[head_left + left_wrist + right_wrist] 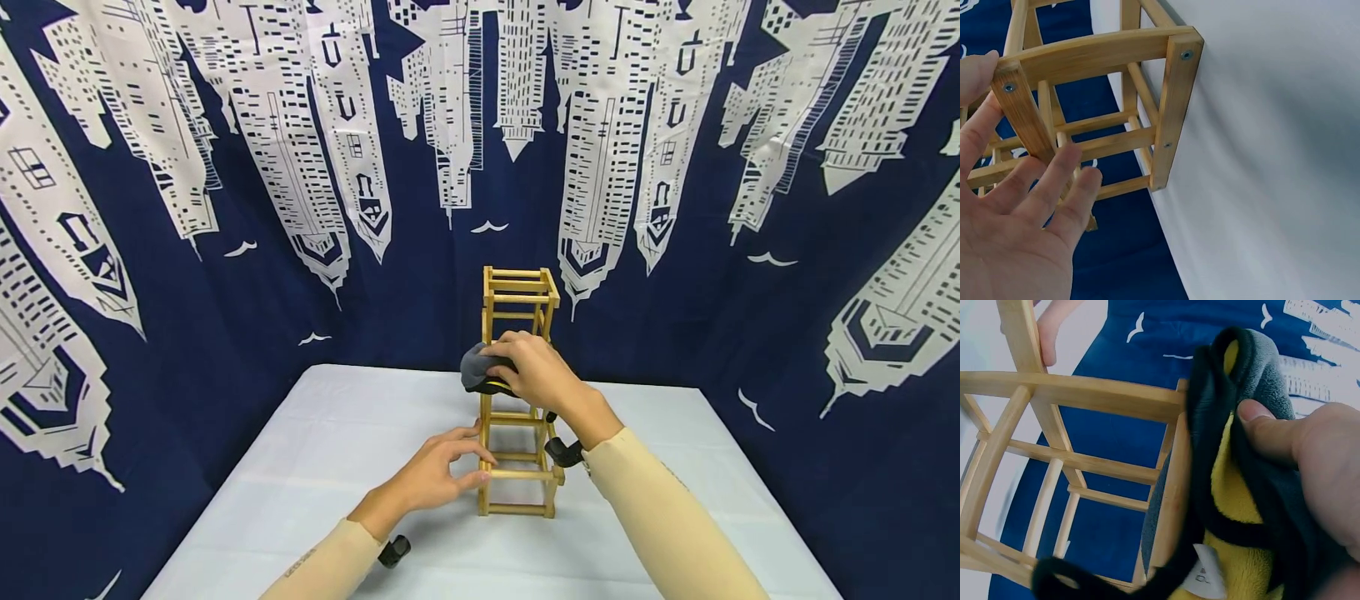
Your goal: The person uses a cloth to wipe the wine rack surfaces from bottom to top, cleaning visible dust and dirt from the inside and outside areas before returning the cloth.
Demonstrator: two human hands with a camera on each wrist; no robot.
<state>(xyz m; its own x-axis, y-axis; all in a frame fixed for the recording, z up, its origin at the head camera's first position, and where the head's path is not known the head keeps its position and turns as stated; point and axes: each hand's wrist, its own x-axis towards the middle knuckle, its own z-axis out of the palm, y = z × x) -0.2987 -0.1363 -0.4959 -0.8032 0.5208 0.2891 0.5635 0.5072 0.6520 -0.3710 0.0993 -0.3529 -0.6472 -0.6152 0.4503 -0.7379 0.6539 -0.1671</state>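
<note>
A tall wooden rack [517, 475] with slatted tiers stands upright. My right hand [532, 367] grips a bunched grey cloth [476, 368] at an upper post of the rack. In the right wrist view the cloth [1235, 487] shows a yellow inner side, black edging and a white tag; my thumb presses its folded edge. Part of the grey fabric shows on the far side of the post, so it lies around it. Lower down, my left hand [431, 475] touches the rack's left side, its fingers [1072, 212] loosely extended beside a screwed corner post.
A white-covered table [337, 450] lies under the rack. Behind it hangs a dark blue curtain [420, 308] printed with white buildings and birds. A black wrist camera [562, 452] sits by my right wrist, another [393, 552] by my left.
</note>
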